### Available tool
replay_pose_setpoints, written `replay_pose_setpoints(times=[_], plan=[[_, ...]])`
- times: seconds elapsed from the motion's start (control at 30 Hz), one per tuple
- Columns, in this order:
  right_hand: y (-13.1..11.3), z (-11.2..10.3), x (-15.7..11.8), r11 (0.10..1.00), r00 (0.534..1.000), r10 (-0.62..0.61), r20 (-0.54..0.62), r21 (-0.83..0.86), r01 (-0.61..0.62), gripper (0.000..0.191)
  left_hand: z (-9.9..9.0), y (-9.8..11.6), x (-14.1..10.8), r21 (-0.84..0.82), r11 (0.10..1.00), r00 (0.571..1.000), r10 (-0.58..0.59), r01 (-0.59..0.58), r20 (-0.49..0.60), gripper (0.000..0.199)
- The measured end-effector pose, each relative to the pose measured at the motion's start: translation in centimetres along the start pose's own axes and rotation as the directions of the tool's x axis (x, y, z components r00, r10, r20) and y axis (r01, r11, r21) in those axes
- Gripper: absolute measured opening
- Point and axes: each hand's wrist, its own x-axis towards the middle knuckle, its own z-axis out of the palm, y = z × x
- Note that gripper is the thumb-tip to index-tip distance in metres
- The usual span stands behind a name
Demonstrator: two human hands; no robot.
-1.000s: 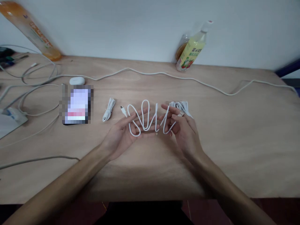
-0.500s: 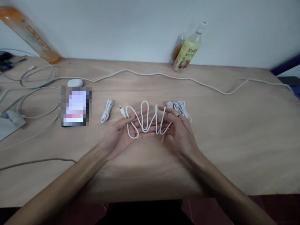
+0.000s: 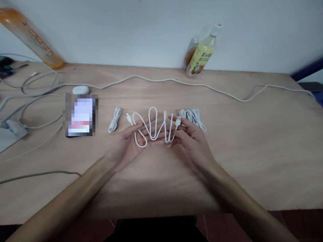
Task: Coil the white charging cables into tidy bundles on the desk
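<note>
A white cable (image 3: 153, 137) lies in wavy folds across the fingers of my left hand (image 3: 128, 143), whose palm faces up with the thumb over the cable near its small plug (image 3: 129, 118). My right hand (image 3: 189, 136) holds the other end between thumb and fingers, just below the USB plug (image 3: 178, 120), which points away from me. Left of the hands is a small tied white cable bundle (image 3: 115, 120). Behind my right fingers lie more coiled white cables (image 3: 195, 118), partly covered.
A phone (image 3: 81, 116) and a white case (image 3: 80, 90) lie at the left, near tangled cables and a power strip (image 3: 11, 136). A long cable (image 3: 169, 80) crosses the table (image 3: 252, 144). Two bottles, orange (image 3: 32, 40) and yellow (image 3: 202, 55), stand at the back.
The USB plug has turned upright and moved left with my right fingers. The cable folds have shifted slightly left and sit closer together on the right side.
</note>
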Motion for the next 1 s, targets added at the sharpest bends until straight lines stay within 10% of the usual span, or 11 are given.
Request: replay_pose_setpoints(times=[1.0], plan=[[-0.2,0.4,-0.3,0.988,0.98,-0.108,-0.17,-0.124,0.087,0.022,-0.6,0.2,-0.3,0.052,0.997,0.996,-0.061,0.058,0.066,0.066]])
